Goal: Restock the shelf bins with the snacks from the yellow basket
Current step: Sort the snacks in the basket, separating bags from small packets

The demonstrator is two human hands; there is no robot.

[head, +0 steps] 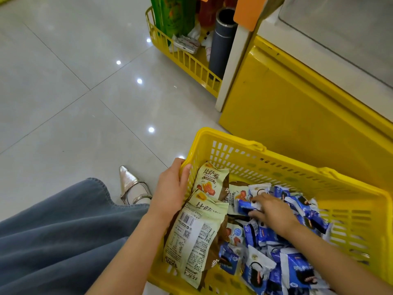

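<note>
- The yellow basket [276, 165] sits at lower right. Its far long wall is just beside the base of the yellow cabinet [287, 107]; whether the two touch cannot be told.
- Left hand [172, 186]: grips the basket's rim at the far-left corner. The thumb is hooked over the inside of the wall; the other fingers wrap down the outside and are mostly hidden.
- Right hand [271, 211]: inside the basket, palm down, with fingers and thumb closed on a blue packet [244, 206] near the middle of the load.
- Load, left portion: green bags [191, 235] lie stacked against the left wall, one label side up, one barcode side up. Smaller green packs lie between them and the blue heap.
- Load, right portion: blue-and-white packets [297, 271] lie loose in a heap from the centre to the near-right corner, below rim level.
- Bare slotted wall shows above the load along the far and right sides.
- Open room: tiled floor [63, 103] extends left of and beyond the basket.
- A shoe [129, 186] and a denim leg [53, 231] occupy the floor just left of the left hand.
- A low yellow rack [187, 60] stands on the floor at the cabinet's far corner, well apart from the basket. It holds an upright grey tube [223, 39] and green packaging.
</note>
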